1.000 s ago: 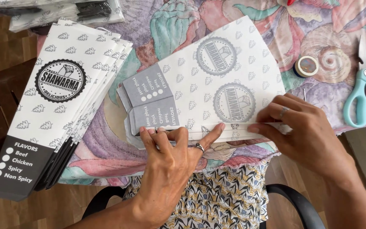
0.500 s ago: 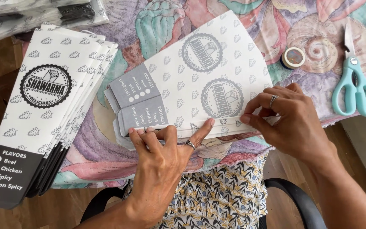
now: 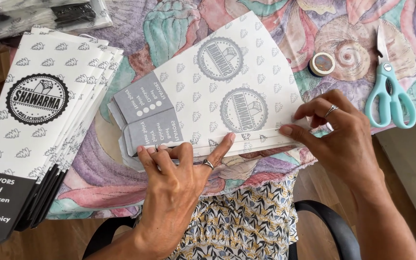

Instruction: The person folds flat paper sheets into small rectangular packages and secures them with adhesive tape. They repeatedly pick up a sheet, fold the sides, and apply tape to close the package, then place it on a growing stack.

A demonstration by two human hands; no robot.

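Tabletop point(image 3: 121, 183) under shell-print cloth; wooden floor, black chair below. Stack of printed sleeves point(image 3: 44, 125) at left edge; tape roll point(image 3: 321, 63), teal scissors point(image 3: 390, 91) toward right edge, bare cloth between. White paper sleeve point(image 3: 217, 96) with round stamps, grey panel, flat at near edge. Left hand point(image 3: 179, 178) pressing fold, fingers spread. Right hand point(image 3: 338, 135) pinching folded strip.

The left hand point(image 3: 176, 185) pressed its fingertips flat on the near edge of a white printed paper sheet point(image 3: 217, 91) lying on the seashell-patterned tablecloth point(image 3: 169, 29). The right hand point(image 3: 345, 139) pinched the same folded edge. A stack of matching paper bags point(image 3: 44, 125) lay left; turquoise-handled scissors point(image 3: 391, 89) and a tape roll point(image 3: 322, 63) lay right.
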